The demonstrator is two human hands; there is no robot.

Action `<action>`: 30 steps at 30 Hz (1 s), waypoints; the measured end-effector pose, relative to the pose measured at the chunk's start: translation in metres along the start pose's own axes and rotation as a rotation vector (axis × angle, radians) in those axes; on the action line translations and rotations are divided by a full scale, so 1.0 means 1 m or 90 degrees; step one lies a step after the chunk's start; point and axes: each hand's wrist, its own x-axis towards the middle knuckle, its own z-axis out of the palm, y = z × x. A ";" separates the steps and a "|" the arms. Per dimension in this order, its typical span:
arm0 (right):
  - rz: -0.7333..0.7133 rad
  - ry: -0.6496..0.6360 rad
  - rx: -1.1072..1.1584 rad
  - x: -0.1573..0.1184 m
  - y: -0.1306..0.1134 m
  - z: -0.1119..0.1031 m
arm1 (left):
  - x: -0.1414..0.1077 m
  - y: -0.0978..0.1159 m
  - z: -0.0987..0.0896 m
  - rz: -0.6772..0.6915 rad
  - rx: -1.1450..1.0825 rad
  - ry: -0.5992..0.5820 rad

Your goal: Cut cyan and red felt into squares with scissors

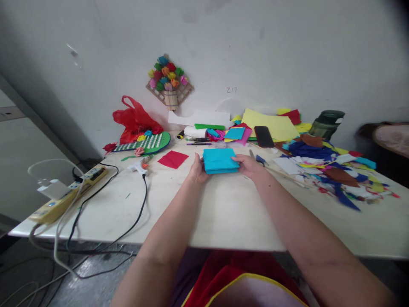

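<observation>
Between my two hands is a stack of blue paper squares [220, 160], held just over the middle of the table. My left hand [198, 169] grips its left edge, thumb up along the side. On the right edge, my right hand [248, 165] pinches the stack with its thumb on top; the fingers underneath are partly hidden. A red paper square [173, 159] lies flat to the left of my left hand. Farther left, a white glue gun [139, 166] rests on the table with its black cord trailing toward the front edge.
A power strip [68, 196] with plugs and cables lies at the left edge. A red plastic bag [136, 119] and a green decorated board [159, 143] stand at the back left. Paper scraps [341, 170] are heaped at right, near a phone [263, 136] and a dark bottle [327, 123].
</observation>
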 end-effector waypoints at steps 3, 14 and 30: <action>0.000 0.009 -0.004 0.002 0.002 -0.002 | -0.001 0.000 0.001 -0.001 0.005 0.002; -0.010 0.013 -0.034 0.007 0.009 -0.009 | 0.000 -0.002 0.000 0.016 0.005 0.079; 0.000 0.019 -0.018 0.007 0.010 -0.009 | -0.003 -0.002 0.004 0.008 0.009 0.075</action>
